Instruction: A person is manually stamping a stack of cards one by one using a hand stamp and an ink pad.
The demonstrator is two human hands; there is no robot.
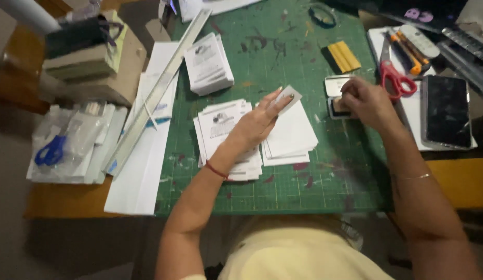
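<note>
Your left hand is pinching a small card above the blank stack on the green mat, while your right hand is closing around a stamp on the ink pad. Printed slips are lying beside it; many cards seem left.

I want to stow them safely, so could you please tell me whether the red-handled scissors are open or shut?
Shut: the red-handled scissors lie with both handle loops together, blades closed in one line.

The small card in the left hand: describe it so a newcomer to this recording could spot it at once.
On the green cutting mat, look above the two paper stacks at its centre. The left hand holds the small white card raised at its fingertips. It is the only card lifted off the mat, tilted, while the rest lie flat in piles.
</note>
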